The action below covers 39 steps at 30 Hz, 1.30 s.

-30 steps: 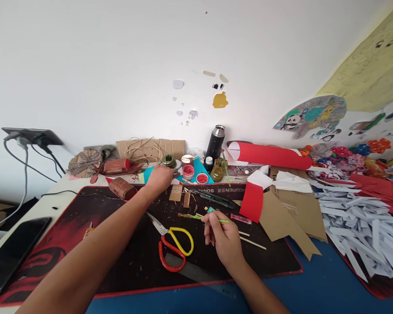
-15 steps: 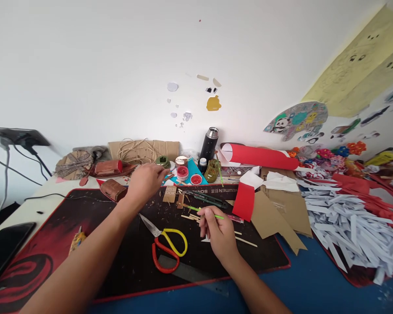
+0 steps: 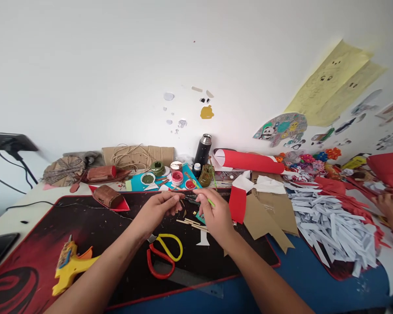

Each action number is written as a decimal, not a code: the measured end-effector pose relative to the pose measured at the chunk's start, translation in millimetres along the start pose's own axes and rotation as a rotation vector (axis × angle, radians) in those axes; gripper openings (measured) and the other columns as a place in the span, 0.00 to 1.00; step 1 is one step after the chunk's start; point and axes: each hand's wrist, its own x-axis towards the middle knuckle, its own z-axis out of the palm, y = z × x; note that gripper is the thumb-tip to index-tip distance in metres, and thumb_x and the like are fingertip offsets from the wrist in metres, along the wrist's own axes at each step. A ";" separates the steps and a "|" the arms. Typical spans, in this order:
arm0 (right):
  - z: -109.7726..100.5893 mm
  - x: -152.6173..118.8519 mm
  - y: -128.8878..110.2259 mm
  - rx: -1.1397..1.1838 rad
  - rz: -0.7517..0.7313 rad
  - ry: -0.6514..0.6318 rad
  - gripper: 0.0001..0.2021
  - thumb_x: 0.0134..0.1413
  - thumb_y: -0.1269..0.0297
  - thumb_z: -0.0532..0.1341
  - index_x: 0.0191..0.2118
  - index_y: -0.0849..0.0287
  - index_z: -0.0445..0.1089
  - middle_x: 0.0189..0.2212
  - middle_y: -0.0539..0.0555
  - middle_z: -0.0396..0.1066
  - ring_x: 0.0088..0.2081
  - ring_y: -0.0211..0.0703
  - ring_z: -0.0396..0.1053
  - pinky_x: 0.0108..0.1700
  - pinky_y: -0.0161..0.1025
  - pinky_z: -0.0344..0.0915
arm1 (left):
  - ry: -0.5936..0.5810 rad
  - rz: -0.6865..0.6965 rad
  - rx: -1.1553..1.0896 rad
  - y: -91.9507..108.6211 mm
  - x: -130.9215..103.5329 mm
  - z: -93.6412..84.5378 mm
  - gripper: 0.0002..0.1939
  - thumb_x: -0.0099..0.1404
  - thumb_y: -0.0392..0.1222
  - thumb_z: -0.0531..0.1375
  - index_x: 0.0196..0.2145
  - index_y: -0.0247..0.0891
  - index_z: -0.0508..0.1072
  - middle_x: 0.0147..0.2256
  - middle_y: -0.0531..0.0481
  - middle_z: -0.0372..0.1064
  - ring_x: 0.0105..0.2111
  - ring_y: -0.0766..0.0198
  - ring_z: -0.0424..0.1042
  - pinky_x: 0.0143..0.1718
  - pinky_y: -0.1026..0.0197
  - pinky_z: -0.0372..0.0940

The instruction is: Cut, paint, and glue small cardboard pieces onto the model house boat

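My right hand (image 3: pixel 215 213) grips a thin green-handled paintbrush (image 3: pixel 211 203), its other end pointing up and left. Close beside it, my left hand (image 3: pixel 162 206) is closed in a pinch; what sits between its fingertips is too small to make out. Just beyond both hands stand paint pots: a red pot (image 3: pixel 177 178), a shallow dish of red paint (image 3: pixel 190 184) and a dish of dark green paint (image 3: pixel 148 179), on a blue sheet (image 3: pixel 136 183). Wooden sticks (image 3: pixel 192 224) and a white paper piece (image 3: pixel 203 238) lie under the hands.
Scissors (image 3: pixel 162 255) and a clear ruler (image 3: pixel 196 281) lie in front. A yellow glue gun (image 3: pixel 68 268) is beside my left forearm. A small brown-roofed boat (image 3: pixel 108 197) sits left, a black flask (image 3: pixel 203 150) behind. White paper strips (image 3: pixel 334 222) pile up right, near another person's hand (image 3: pixel 391 211).
My left hand has come back from the paint pots toward my right hand. The right hand, still holding the brush, has moved up slightly. Another person's hand now shows at the right edge.
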 end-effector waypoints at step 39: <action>23.5 -104.6 29.9 0.303 0.363 -0.094 0.28 0.74 0.40 0.55 0.51 0.58 0.82 0.22 0.49 0.72 0.19 0.35 0.67 0.25 0.32 0.63 | -0.056 -0.133 0.359 37.6 157.5 41.6 0.22 0.46 0.56 0.75 0.16 0.38 0.73 0.16 0.55 0.61 0.21 0.66 0.56 0.25 0.59 0.48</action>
